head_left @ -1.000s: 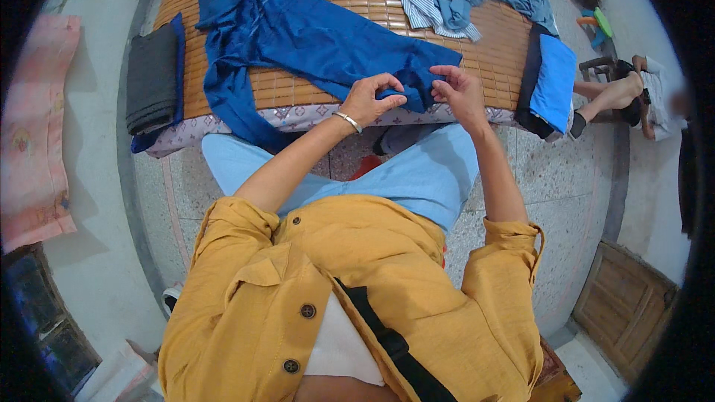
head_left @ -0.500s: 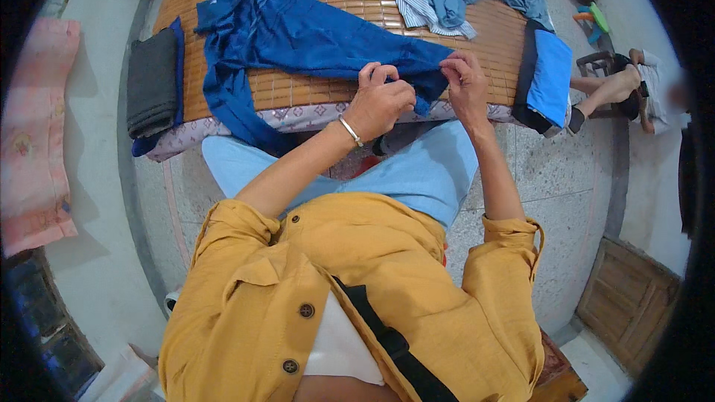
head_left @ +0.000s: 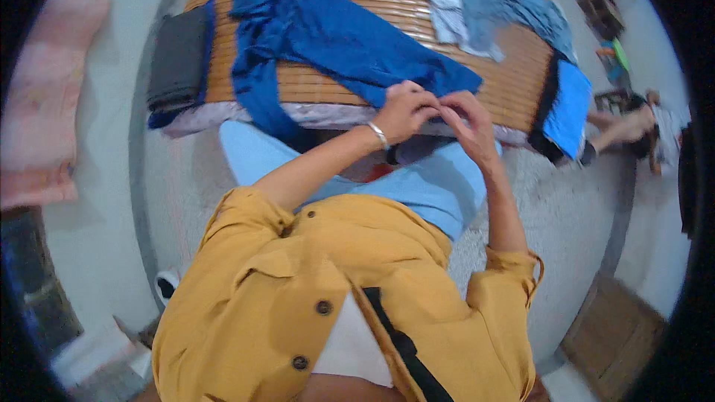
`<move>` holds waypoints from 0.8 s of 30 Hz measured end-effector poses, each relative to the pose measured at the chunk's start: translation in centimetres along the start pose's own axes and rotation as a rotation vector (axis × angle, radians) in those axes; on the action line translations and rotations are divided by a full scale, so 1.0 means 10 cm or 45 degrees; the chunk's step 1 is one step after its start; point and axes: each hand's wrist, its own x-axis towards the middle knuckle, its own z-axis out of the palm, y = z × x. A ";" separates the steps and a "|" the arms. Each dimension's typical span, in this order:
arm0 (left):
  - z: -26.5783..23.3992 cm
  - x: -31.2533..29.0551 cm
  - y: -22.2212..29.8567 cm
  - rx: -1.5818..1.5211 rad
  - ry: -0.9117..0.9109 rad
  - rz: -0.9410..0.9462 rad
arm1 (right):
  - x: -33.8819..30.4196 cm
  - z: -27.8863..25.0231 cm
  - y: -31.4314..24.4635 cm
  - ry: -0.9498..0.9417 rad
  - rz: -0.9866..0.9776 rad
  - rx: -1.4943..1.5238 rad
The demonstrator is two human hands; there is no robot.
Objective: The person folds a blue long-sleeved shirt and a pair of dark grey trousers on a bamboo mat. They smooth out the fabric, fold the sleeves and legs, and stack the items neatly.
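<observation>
A dark blue garment lies spread on the slatted bamboo mat, and one narrow sleeve or leg hangs over the near edge. At its near right end, my left hand, with a bracelet at the wrist, is closed with bent fingers. My right hand meets it there, thumb and fingertips drawn together in a pinch. The fingertips of both hands touch or nearly touch. Whatever is between them is too small and blurred to make out. The garment's edge passes just behind the hands.
Folded dark grey cloth is stacked at the mat's left edge. A folded blue and black piece lies at the right edge. Striped and grey-blue clothes are heaped at the far right. Beyond the right edge, another person's leg shows.
My hands have come together at the fingertips, from apart at the garment's right end. The whole view has shifted, with the bed and clothes now farther right in it.
</observation>
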 end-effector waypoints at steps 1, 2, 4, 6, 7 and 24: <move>-0.03 0.00 0.03 0.012 -0.051 -0.041 | -0.01 -0.01 -0.10 -0.027 0.011 -0.021; -0.02 -0.02 0.04 0.031 -0.072 -0.078 | -0.01 -0.01 -0.10 -0.046 -0.037 -0.159; -0.05 -0.02 0.10 -0.026 -0.086 -0.141 | -0.03 0.00 -0.08 -0.073 -0.062 -0.314; -0.04 -0.03 0.06 -0.082 -0.089 -0.179 | -0.05 0.00 -0.09 -0.111 -0.010 -0.355; -0.06 -0.05 0.02 -0.112 -0.093 -0.196 | -0.04 0.00 -0.08 -0.119 -0.059 -0.368; -1.95 -0.34 -1.45 1.044 0.111 -0.443 | 0.20 -1.14 0.16 0.567 0.131 -0.255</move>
